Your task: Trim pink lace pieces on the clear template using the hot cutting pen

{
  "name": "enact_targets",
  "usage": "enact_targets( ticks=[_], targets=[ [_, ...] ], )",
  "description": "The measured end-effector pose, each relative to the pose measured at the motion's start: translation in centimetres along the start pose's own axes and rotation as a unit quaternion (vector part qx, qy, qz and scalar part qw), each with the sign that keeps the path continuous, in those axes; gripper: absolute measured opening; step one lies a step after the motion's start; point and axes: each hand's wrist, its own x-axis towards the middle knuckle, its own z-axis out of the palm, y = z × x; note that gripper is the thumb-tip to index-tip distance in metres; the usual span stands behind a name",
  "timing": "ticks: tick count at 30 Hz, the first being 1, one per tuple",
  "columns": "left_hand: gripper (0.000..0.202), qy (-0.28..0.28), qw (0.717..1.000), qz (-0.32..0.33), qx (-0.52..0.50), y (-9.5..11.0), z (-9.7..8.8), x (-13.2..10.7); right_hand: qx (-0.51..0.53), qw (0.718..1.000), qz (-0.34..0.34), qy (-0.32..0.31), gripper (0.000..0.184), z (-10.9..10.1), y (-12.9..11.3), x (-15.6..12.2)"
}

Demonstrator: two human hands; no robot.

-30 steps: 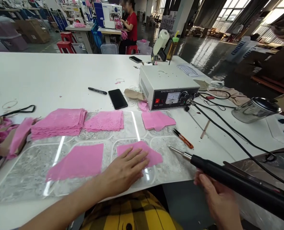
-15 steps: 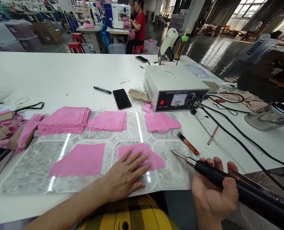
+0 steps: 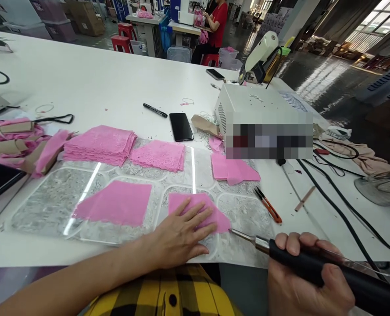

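My left hand [image 3: 181,237] lies flat with fingers spread on a pink fabric piece [image 3: 211,210] on the clear cutting mat [image 3: 43,206]. My right hand [image 3: 305,281] is wrapped round a black cutting wand [image 3: 329,270]; its metal tip [image 3: 239,234] points left and touches the right corner of that pink piece. A second flat pink piece [image 3: 116,204] lies to the left on the mat. Behind are two stacks of pink lace squares [image 3: 99,145] [image 3: 158,156] and a small pile of pink pieces [image 3: 232,169].
A white control box [image 3: 263,114] stands at the back right, black cables [image 3: 339,210] running from it. Orange snips [image 3: 269,206], a black phone [image 3: 180,126] and a pen [image 3: 155,110] lie on the white table. Pink bundles [image 3: 13,140] lie at left. A person in red [image 3: 216,22] sits far behind.
My right hand has closed round the wand and brought its tip left to the pink piece's corner. The view has shifted. My left hand stays flat on the piece.
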Motion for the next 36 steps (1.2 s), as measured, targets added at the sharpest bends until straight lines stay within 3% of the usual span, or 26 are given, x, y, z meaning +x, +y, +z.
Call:
enact_targets(
  ticks=[6,16,23,36],
  targets=[
    [0.051,0.020,1.000,-0.010,0.008,0.3,0.2,0.2,-0.037,0.999,-0.005,0.010,0.017,-0.9,-0.1,0.3],
    [0.051,0.025,0.999,-0.036,0.017,1.0,0.6,0.5,0.039,0.998,0.029,0.033,0.012,-0.2,-0.4,0.0],
    [0.058,0.034,0.998,-0.036,0.034,1.3,0.5,0.6,0.033,0.999,0.023,0.028,0.011,-0.3,0.0,0.1],
    [0.060,0.035,0.997,-0.045,0.054,1.6,0.6,0.6,0.112,0.993,-0.010,0.042,0.020,-0.6,0.2,0.9]
  ],
)
